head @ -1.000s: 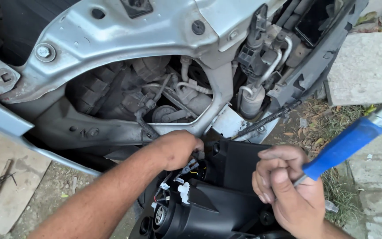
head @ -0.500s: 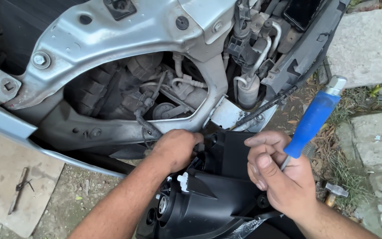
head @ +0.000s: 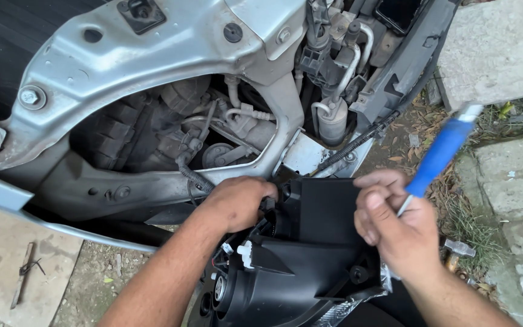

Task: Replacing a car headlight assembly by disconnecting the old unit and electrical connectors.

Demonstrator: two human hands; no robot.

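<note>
A black headlamp housing [head: 310, 266] hangs in front of a car's bare silver front frame [head: 152, 66]. My left hand [head: 237, 203] is closed over the wiring plug at the housing's upper left corner; the plug itself is mostly hidden under my fingers. My right hand [head: 394, 227] rests on the housing's right side and grips a screwdriver with a blue handle [head: 443, 151], handle pointing up and to the right, its thin metal shaft running down into my fist.
Engine parts, hoses and a silver canister [head: 333, 121] show behind the frame. Concrete slabs [head: 497, 48] and dry grass lie to the right. A rusty metal strip [head: 22, 275] lies on a slab at the lower left. A small metal part [head: 458, 248] lies by my right wrist.
My right hand has shifted a little left along the housing, and the blue handle has tilted more upright. My left hand has stayed on the plug. The camera view has drifted slightly.
</note>
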